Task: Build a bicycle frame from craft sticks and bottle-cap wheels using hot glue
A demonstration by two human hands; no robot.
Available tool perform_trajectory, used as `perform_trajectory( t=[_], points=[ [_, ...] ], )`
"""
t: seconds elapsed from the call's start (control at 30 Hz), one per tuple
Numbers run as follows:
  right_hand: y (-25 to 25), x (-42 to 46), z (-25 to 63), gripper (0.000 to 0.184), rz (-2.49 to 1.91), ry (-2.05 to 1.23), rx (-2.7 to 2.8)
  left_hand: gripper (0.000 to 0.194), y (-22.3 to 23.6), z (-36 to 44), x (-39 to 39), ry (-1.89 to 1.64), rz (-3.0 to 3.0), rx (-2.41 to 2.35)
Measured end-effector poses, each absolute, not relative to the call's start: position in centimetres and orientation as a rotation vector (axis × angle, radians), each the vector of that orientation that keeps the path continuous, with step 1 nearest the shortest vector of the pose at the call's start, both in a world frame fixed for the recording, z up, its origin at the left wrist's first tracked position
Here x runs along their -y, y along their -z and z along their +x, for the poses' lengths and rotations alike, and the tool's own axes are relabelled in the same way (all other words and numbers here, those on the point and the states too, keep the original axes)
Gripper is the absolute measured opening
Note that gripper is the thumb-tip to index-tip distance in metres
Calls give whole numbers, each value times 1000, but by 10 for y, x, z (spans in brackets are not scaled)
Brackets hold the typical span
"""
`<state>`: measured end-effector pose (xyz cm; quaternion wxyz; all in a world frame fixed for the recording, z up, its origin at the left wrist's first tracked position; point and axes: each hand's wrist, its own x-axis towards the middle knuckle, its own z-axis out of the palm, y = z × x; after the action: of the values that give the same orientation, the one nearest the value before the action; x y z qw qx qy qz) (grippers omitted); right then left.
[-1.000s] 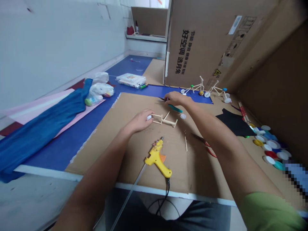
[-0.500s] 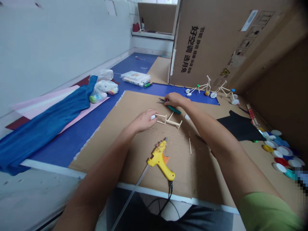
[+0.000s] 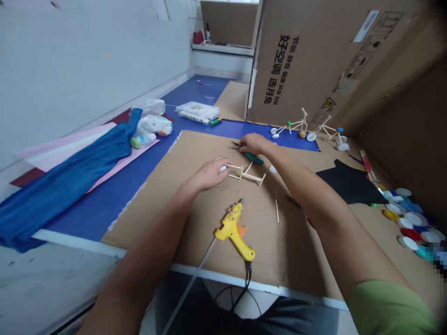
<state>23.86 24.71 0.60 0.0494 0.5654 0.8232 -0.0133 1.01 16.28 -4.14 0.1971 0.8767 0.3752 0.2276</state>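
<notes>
My left hand (image 3: 209,173) is closed on the left end of a small frame of thin wooden sticks (image 3: 252,177), by a white cap (image 3: 223,169) at its fingertips. The frame rests low over the cardboard sheet, its far end pointing right. Just beyond it, my right hand (image 3: 254,143) has its fingers curled round a pair of pliers (image 3: 253,158) with dark green handles. The metal jaws point left; the fingers hide the pivot. A yellow hot glue gun (image 3: 233,230) lies nearer to me, nozzle facing away, a clear glue stick in its back.
Two finished-looking stick models (image 3: 291,128) with cap wheels stand at the back right. Many bottle caps (image 3: 414,218) lie at the right, near black sheet material (image 3: 349,181). A loose stick (image 3: 277,211) and a white cap (image 3: 273,169) lie on the cardboard. Plastic bags (image 3: 152,128) sit left.
</notes>
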Motion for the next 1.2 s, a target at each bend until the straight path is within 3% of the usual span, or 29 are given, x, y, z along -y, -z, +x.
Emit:
perform_trajectory(
  t=[1.2],
  points=[
    [-10, -229, 251, 41, 1822, 37, -2571, 35, 42, 9, -162, -668, 2420, -1076]
  ],
)
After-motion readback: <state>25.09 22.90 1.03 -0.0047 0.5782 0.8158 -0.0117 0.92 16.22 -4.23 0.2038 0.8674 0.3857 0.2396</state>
